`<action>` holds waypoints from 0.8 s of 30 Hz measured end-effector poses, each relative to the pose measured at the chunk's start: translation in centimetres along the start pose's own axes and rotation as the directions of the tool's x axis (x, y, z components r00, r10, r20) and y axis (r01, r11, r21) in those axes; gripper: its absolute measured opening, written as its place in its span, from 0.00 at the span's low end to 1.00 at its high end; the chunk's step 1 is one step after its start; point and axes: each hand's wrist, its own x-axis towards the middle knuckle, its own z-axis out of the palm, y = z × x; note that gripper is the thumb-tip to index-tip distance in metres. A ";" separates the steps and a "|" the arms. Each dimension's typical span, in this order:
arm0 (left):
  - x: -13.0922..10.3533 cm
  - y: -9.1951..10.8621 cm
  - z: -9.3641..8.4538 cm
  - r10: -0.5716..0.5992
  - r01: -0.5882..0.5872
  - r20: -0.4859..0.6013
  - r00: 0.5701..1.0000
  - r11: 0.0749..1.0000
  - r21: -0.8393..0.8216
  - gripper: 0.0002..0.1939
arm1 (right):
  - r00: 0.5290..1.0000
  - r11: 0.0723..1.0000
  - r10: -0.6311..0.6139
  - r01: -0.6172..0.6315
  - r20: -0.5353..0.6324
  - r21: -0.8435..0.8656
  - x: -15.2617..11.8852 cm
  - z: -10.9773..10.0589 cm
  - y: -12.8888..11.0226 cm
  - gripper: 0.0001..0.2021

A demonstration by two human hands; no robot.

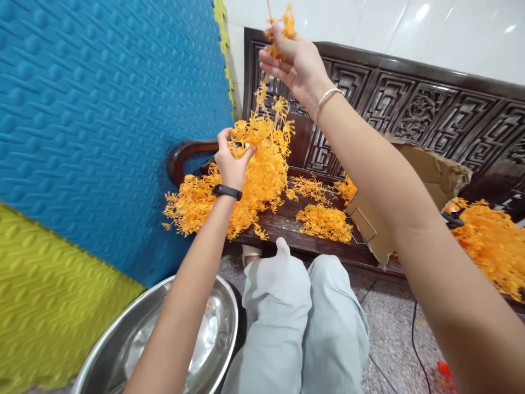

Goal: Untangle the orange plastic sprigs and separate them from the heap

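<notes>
My left hand [234, 164], with a black band at the wrist, has thumb and fingers closed on a hanging bunch of orange plastic flower-like pieces [266, 158]. Raised higher, my right hand [301, 65] wears a silver bangle and pinches more orange pieces [288, 23] between thumb and fingers. Thin orange strands run from there down to the bunch at my left hand. Below both hands a large orange heap [192, 202] covers the left end of the dark wooden bench [283, 223]. The exact kind of piece cannot be made out.
Smaller orange piles [326, 222] lie mid-bench, beside a torn cardboard piece [377, 219]. Another big orange heap [488, 241] is at the right. A metal basin [227, 306] stands on the floor at lower left. Blue foam matting [102, 120] rises at the left; a black cable [414, 339] crosses the floor.
</notes>
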 end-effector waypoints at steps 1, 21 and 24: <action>0.0 0.1 -0.2 0.001 -0.001 0.009 1.000 1.000 0.027 0.20 | 0.999 1.000 -0.018 0.019 -0.043 0.021 0.2 -0.5 0.4 0.07; 4.9 -1.5 -3.2 0.119 -0.138 0.120 0.986 0.977 0.164 0.10 | 0.882 0.948 -0.264 0.311 -0.391 0.062 1.8 -5.1 -1.9 0.07; 5.8 -0.4 -4.1 0.197 -0.215 0.103 0.975 0.951 0.220 0.12 | 0.799 0.923 -0.277 0.375 -0.534 0.083 2.3 -4.4 -3.8 0.10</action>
